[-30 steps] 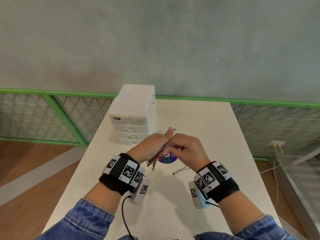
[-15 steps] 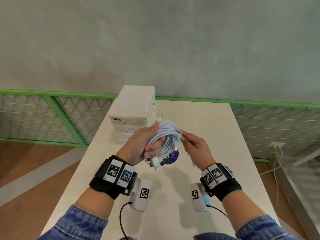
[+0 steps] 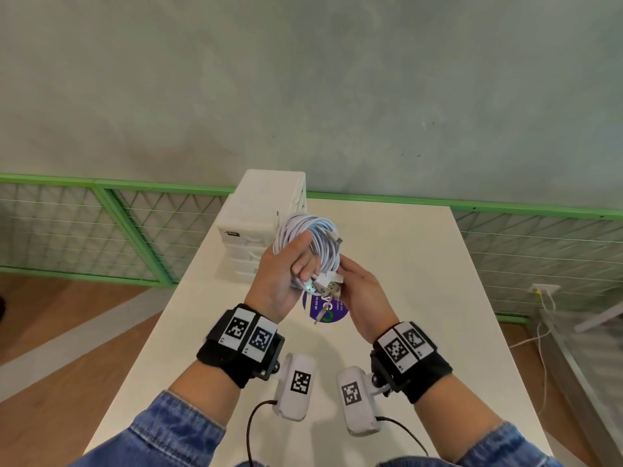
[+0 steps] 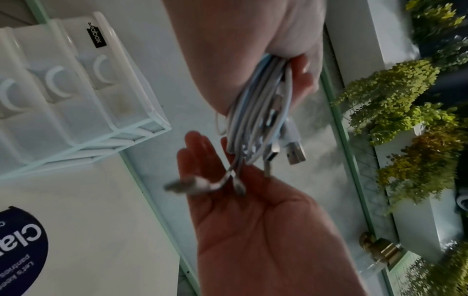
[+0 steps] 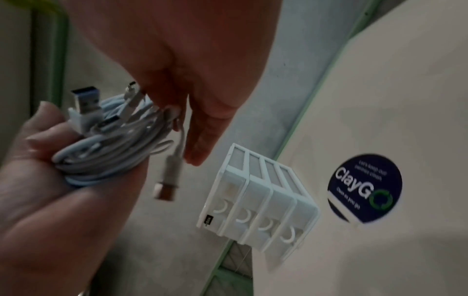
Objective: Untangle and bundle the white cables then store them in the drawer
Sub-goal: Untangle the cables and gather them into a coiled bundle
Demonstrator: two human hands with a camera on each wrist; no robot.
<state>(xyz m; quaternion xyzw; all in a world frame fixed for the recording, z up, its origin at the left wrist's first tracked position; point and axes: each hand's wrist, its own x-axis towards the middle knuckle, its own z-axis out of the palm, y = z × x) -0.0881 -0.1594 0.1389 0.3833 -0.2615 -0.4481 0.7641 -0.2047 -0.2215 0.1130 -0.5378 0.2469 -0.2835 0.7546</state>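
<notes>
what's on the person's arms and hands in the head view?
Bare left hand and right hand. Each wrist has a black wrist strap with white square-code tags, plus a white tagged camera pod trailing a black cable. Blue denim sleeves.

Both forearms reach forward, wrists raised. The left hand (image 3: 285, 274) curls its fingers around the cable coil (image 3: 308, 244). The right hand (image 3: 362, 294), just right of it, has straight fingers touching the coil's plug ends.
</notes>
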